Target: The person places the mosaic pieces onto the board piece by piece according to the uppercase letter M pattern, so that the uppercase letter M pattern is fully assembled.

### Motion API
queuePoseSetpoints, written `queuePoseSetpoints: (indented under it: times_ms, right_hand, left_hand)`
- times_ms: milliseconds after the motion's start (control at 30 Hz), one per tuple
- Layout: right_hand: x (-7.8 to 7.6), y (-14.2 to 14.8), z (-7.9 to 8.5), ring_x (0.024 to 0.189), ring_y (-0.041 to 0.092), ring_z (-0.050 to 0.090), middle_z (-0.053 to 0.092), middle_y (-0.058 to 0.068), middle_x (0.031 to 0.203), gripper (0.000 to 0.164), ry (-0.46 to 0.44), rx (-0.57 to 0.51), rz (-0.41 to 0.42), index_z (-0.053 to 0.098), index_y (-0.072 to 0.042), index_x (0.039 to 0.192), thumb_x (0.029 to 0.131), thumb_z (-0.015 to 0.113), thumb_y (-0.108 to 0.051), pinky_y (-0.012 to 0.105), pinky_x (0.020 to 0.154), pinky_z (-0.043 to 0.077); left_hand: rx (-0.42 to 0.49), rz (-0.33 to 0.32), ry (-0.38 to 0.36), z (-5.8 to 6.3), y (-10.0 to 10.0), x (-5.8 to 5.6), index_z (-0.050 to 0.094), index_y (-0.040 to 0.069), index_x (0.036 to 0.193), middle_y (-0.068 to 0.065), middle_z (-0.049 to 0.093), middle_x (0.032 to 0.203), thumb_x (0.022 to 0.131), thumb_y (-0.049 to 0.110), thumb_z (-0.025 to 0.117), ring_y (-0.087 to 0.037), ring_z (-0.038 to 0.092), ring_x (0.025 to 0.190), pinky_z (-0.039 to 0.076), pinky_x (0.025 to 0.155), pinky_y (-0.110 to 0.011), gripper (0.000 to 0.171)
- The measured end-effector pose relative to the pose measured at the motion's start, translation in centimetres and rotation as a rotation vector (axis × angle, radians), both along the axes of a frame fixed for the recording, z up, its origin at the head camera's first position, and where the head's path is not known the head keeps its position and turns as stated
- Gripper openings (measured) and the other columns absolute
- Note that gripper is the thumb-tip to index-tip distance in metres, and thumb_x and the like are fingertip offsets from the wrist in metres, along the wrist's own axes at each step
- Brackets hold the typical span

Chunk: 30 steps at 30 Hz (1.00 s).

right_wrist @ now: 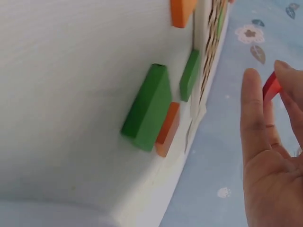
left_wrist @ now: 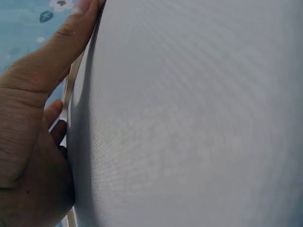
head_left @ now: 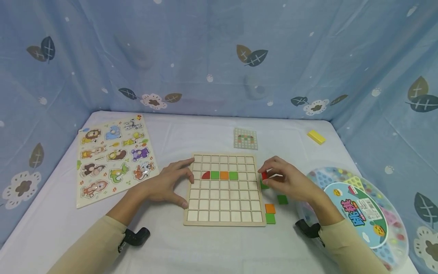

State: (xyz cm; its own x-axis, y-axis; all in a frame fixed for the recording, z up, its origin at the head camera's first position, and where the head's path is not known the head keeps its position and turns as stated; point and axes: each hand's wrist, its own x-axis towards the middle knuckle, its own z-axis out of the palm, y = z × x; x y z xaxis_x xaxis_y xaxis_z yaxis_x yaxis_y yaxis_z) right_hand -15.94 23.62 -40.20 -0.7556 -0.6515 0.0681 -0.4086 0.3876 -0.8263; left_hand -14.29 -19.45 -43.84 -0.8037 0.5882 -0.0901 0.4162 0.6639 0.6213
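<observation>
A wooden grid board [head_left: 225, 223] lies in the middle of the table. One of its rows carries a red quarter-round tile [head_left: 206, 175], a green tile [head_left: 215, 175], an orange tile [head_left: 224, 175] and another green tile [head_left: 233, 176]. Along the board's left edge rests my left hand [head_left: 167, 184], thumb and fingers spread; its thumb [left_wrist: 61, 49] shows large in the left wrist view. Just off the right edge, my right hand [head_left: 291, 180] pinches a small red tile [right_wrist: 271, 87] between thumb and fingers. A green tile [head_left: 264, 185] lies partly hidden beneath that hand.
Right of the board lie a green tile [head_left: 282, 199], an orange tile [head_left: 270, 208] and one more green tile [head_left: 270, 218]. A pattern card [head_left: 245, 139] sits behind the board. An animal puzzle [head_left: 116, 156] lies left, a round clear case [head_left: 393, 224] right, a yellow block [head_left: 316, 137] far right.
</observation>
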Motion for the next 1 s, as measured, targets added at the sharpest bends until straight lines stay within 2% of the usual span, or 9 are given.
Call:
queuePoseSetpoints:
  times_ms: [133, 267, 433, 567, 867, 1000]
  right_hand:
    - [-0.3, -0.2, 0.1, 0.104, 0.026, 0.07, 0.057, 0.019, 0.126, 0.034, -0.008, -0.047, 0.004, 0.062, -0.006, 0.127, 0.095, 0.071, -0.002, 0.03, 0.083, 0.061]
    - [-0.5, -0.9, 0.2, 0.099, 0.025, 0.071, 0.058, 0.018, 0.127, 0.037, -0.028, -0.083, 0.007, 0.062, -0.011, 0.127, 0.093, 0.072, -0.001, 0.03, 0.079, 0.06]
    - [-0.9, -2.2, -0.4, 0.1, 0.032, 0.071, 0.057, 0.012, 0.123, 0.03, -0.019, -0.124, 0.053, 0.064, -0.002, 0.122, 0.093, 0.071, 0.003, 0.031, 0.086, 0.06]
    - [-1.3, -3.0, -0.7, 0.102, 0.03, 0.07, 0.055, 0.009, 0.124, 0.027, 0.001, -0.13, 0.06, 0.065, 0.002, 0.121, 0.094, 0.07, 0.001, 0.033, 0.088, 0.06]
    - [-2.7, -4.2, -0.1, 0.103, 0.022, 0.071, 0.06, 0.015, 0.128, 0.037, 0.015, -0.043, 0.038, 0.06, -0.002, 0.128, 0.093, 0.071, 0.001, 0.036, 0.089, 0.06]
    - [-3.1, -4.5, 0.0, 0.101, 0.023, 0.071, 0.062, 0.017, 0.13, 0.039, 0.059, 0.016, 0.036, 0.06, -0.003, 0.13, 0.093, 0.07, 0.004, 0.039, 0.088, 0.06]
  left_hand:
    - [-0.001, -0.004, -0.001, 0.0, 0.1, -0.1, 0.058, 0.037, 0.112, -0.004, 0.014, 0.173, 0.06, 0.067, 0.089, -0.04, 0.016, 0.156, 0.016, 0.118, -0.072, 0.067]
    - [-0.008, -0.002, -0.002, -0.1, 0.1, -0.2, 0.057, 0.038, 0.112, -0.003, 0.014, 0.173, 0.061, 0.068, 0.088, -0.04, 0.016, 0.156, 0.017, 0.118, -0.072, 0.067]
    - [-0.016, 0.008, -0.01, -0.1, -0.3, 0.3, 0.057, 0.039, 0.112, -0.003, 0.015, 0.172, 0.06, 0.068, 0.088, -0.041, 0.017, 0.155, 0.019, 0.117, -0.072, 0.067]
    - [-0.01, 0.009, -0.009, -0.1, -0.4, 0.5, 0.057, 0.039, 0.112, -0.003, 0.016, 0.172, 0.06, 0.068, 0.088, -0.041, 0.017, 0.155, 0.019, 0.116, -0.072, 0.067]
    - [-0.01, 0.007, -0.006, 0.0, 0.0, 0.1, 0.057, 0.038, 0.112, -0.002, 0.014, 0.173, 0.06, 0.067, 0.089, -0.04, 0.017, 0.155, 0.019, 0.117, -0.072, 0.067]
    - [-0.009, 0.008, -0.009, 0.1, 0.1, 0.1, 0.058, 0.037, 0.112, -0.003, 0.014, 0.173, 0.06, 0.066, 0.089, -0.039, 0.018, 0.155, 0.019, 0.117, -0.071, 0.067]
